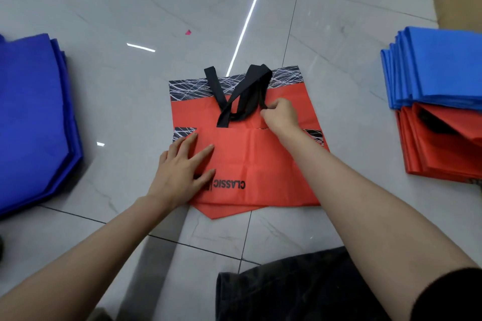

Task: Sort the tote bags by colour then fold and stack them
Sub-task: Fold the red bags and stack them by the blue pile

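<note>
Red tote bag [273,164] lay flat on the tiled floor [130,101], right in front of the person, with its patterned band on the far side. The left hand [182,172] pressed on the near left part of the bag with straight, spread fingers. The right hand [283,117] pinched one of the black handles [242,96] between curled fingers, just over the middle of the bag.

I think the handles were the first risk. They crossed each other loosely, and one end reached past the top edge. If the pinch let go too early, a strap could stay outside the fold and make the bag thick and uneven.

The second risk was the bag itself. At the near edge a lower layer showed as a point under the upper one, so the layers did not match. A fold made in this state would probably come out crooked. The floor looked glossy, so the thin fabric could also slide if the left hand lifted.

On the right, the blue folded bags [443,68] rested on top of the red folded bags [438,154], both fanned at the edges. One more bag put there carelessly could push them over or mix the colours. The dark blue pile [34,117] lay well apart on the left.
</note>
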Demonstrator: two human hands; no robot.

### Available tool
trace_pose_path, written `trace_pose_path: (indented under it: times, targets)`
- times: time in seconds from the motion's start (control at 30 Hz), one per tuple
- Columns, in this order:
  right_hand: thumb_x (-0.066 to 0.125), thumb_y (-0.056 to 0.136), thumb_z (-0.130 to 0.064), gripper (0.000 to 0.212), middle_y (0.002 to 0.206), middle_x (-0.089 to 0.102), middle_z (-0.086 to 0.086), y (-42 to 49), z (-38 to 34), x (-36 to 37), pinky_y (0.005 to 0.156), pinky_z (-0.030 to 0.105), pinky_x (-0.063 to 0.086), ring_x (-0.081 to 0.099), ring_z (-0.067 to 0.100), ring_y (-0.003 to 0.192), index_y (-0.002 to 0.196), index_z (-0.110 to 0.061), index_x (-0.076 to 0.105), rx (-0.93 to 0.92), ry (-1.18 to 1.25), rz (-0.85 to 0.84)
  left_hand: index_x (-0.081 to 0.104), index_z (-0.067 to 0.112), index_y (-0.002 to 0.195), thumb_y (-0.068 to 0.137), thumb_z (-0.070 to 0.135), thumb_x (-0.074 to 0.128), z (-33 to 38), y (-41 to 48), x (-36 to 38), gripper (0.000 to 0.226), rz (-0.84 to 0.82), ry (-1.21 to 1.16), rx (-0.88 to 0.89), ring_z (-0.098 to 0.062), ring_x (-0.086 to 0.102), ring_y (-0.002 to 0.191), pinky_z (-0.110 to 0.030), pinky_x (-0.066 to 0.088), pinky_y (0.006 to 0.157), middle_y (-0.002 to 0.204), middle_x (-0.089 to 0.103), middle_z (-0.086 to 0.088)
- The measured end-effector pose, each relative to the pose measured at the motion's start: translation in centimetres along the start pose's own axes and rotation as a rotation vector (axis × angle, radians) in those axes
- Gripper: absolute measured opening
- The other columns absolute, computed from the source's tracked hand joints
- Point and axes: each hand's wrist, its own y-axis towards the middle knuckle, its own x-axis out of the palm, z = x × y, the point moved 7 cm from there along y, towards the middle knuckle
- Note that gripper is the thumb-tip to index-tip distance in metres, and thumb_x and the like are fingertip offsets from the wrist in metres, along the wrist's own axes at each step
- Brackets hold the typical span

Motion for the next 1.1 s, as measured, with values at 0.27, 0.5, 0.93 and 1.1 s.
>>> trace_pose_path:
  times: [0.27, 0.5, 0.93, 1.1]
  targets:
    - [0.057, 0.081, 0.008, 0.050, 0.096, 0.058, 0.000, -5.6, -0.7, -3.1, 0.073, 0.022, 0.042, 0.052, 0.009, 0.080, 0.119, -0.017, 0.036, -0.212, 0.613, -0.151, 0.045, 0.036, 0.137, 0.073, 0.070, 0.022, 0.4, -0.6, -0.1, 0.076, -0.079, -0.009, -0.017, -0.037, 0.025, 0.135, -0.050, 0.029, 0.105, 0.154, 0.024, -0.011]
    - [0.050, 0.072, -0.004, 0.046, 0.100, 0.060, 0.007, -13.0, 1.0, -2.9, 0.085, 0.025, 0.037, 0.053, 0.026, 0.094, 0.116, -0.012, 0.060, -0.749, -0.063, -0.151, 0.033, 0.041, 0.142, 0.088, 0.058, 0.034, 0.5, -0.6, -0.2, 0.057, -0.176, -0.022, -0.059, -0.029, 0.014, 0.139, -0.043, 0.023, 0.110, 0.157, 0.013, -0.004]
    - [0.059, 0.067, -0.008, 0.053, 0.145, 0.043, 0.013, -15.7, 5.7, 0.7, 0.102, 0.060, 0.032, 0.028, 0.034, 0.133, 0.118, -0.022, 0.066, -0.929, -0.868, 0.128, 0.057, 0.009, 0.113, 0.095, 0.034, 0.045, 3.6, 5.3, -4.3, 0.033, 0.120, 0.021, -0.120, -0.028, 0.041, 0.124, -0.039, 0.025, 0.099, 0.135, 0.046, -0.010]
    - [0.033, 0.070, -0.014, 0.060, 0.127, 0.061, 0.005, -15.2, 6.5, 1.9, 0.095, 0.047, 0.046, 0.056, 0.027, 0.120, 0.120, -0.020, 0.065, -0.936, -0.873, 0.016, 0.053, 0.017, 0.116, 0.089, 0.048, 0.053, 6.3, 8.8, -1.8, 0.041, -0.215, -0.042, 0.025, -0.026, 0.049, 0.116, -0.040, 0.028, 0.100, 0.119, 0.057, -0.006]
